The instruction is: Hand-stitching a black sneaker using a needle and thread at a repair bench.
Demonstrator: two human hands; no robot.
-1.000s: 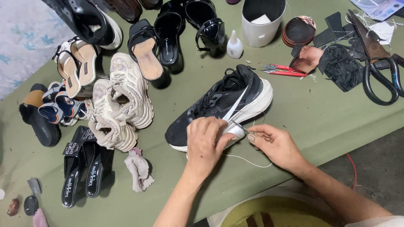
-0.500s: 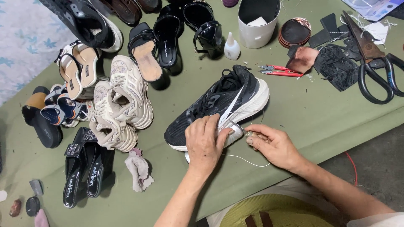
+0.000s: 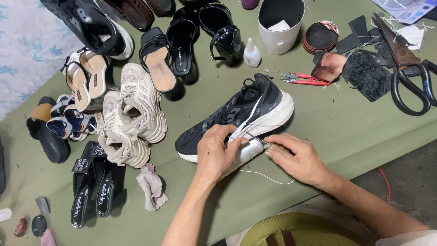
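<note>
We are sewing the black sneaker (image 3: 241, 114), and it lies on its side on the green tabletop (image 3: 346, 132), right in front of us. Since a moment ago the shoe has turned a little, so its white heel end now points more toward us, and our hands have slid along with it to that end. Our right hand was pinching near the sole before; now it has pulled back a bit, and a thin white thread (image 3: 266, 177) hangs down in a loop below the shoe. We think this means one stitch is being pulled through the white sole, and the sewing at the heel is not done yet. Our left hand (image 3: 216, 152) lies flat over the heel end, fingers curled around it, and presses the shoe down so it cannot wiggle. Our right hand (image 3: 296, 157) is almost closed, with fingers and thumb pinched on a small brown wooden handle (image 3: 275, 148) whose thin metal tip points at the sole. Both wrists come up from the near edge of the tabletop. A pair of cream sneakers (image 3: 132, 118) sits to the left, and small red snips (image 3: 302, 79) lie just past the shoe.
</note>
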